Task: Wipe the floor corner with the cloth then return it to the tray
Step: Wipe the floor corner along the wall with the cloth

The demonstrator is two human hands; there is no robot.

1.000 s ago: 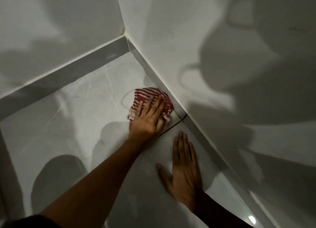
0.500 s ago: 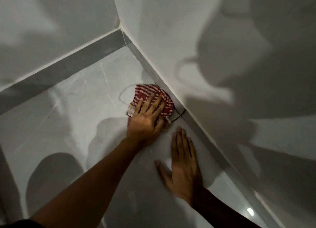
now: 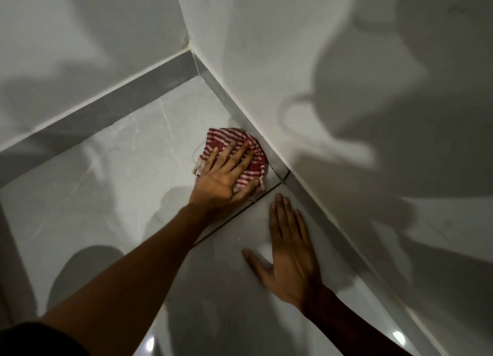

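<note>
Red-and-white striped cloth (image 3: 234, 157) lies bunched on the pale glossy floor tile (image 3: 112, 185), its far edge touching the grey skirting strip (image 3: 269, 155) along the right-hand wall (image 3: 266, 62). The cloth sits just short of the corner, which is located toward 11 o'clock from it.

The left hand (image 3: 222, 178) lies flat on top of the cloth, palm down, fingers (image 3: 234, 153) spread and extended toward 1 o'clock. The hand presses the fabric rather than clasping it; the thumb, at 4 o'clock of the palm, curls against a fold at the near edge of the cloth. The left forearm enters from 7 o'clock.

The right hand (image 3: 289, 251) rests fully opened on the floor, holding nothing, fingers together and pointing to 12 o'clock, thumb out at 9 o'clock. It lies at 5 o'clock of the cloth, near but apart from it, just beyond a dark grout line (image 3: 240, 214) that runs between the two hands.

Compared with half a second ago, the left hand and cloth are in nearly the same spot against the skirting, with slightly more striped fabric exposed beyond the fingertips. The right hand has not shifted on the tile. The grout line, previously mostly covered by the left hand, is now visible over a longer run.

No tray is in view.
</note>
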